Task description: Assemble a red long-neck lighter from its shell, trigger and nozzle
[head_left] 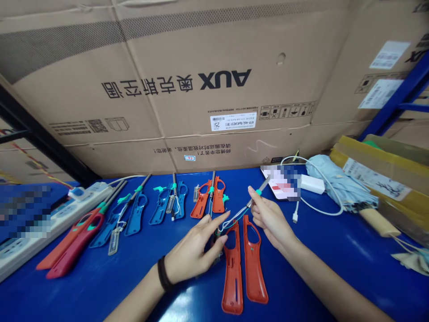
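Left hand: thumb and forefinger bracket the wired near end of the thin metal lighter tube with teal collar; cannot tell if they grip. The tube is mid-table, just above two red plastic handle half-shells. Right hand pinches the tube below the collar. Judged light and stiff, with fragile wires: hold the metal.

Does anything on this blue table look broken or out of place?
Nothing is spilled, but several lighters lie split open. Two empty red shell halves lie in front, while the right hand pinches a metal tube with wires dangling. The blue lighters beyond are opened too. Oddly, the cardboard box behind has its print upside down.
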`<state>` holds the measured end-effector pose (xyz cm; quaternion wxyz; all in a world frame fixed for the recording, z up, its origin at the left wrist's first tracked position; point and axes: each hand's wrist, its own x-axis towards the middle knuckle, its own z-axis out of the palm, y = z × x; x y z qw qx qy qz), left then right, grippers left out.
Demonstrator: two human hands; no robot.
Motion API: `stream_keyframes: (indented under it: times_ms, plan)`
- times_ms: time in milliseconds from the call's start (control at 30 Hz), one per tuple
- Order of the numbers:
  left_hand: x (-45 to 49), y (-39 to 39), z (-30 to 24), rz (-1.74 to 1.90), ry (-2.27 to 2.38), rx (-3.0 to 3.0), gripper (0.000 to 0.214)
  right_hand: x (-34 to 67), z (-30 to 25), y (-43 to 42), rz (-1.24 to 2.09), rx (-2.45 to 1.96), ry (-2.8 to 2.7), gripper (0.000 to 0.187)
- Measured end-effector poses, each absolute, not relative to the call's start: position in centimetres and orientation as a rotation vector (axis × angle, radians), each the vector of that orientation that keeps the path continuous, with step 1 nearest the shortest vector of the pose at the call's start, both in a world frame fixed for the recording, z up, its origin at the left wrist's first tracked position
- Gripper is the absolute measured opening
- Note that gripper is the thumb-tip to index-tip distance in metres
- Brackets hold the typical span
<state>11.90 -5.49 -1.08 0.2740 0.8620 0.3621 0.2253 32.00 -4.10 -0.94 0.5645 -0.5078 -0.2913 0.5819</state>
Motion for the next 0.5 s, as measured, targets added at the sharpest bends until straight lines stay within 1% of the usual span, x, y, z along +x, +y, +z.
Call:
stream_keyframes:
  times_ms: [133, 367, 500]
  plan:
    - [12.2, -5.6, -1.1, 0.534, 0.932, 2.389, 0.04, 31.9, -1.2, -4.1, 1.37, -1.217, -0.668, 0.048]
    - [13.2, -6.7, -0.1, 0.323, 0.744, 2.576, 0.04, 31.7, -1.7, -3.8, 1.259, -1.289, -0.742, 0.051]
    - [13.5, -6.9, 0.2, 0.314, 0.68, 2.58, 0.042, 31.5, -1.8, -3.5, 1.38, -1.261, -0.73, 0.047]
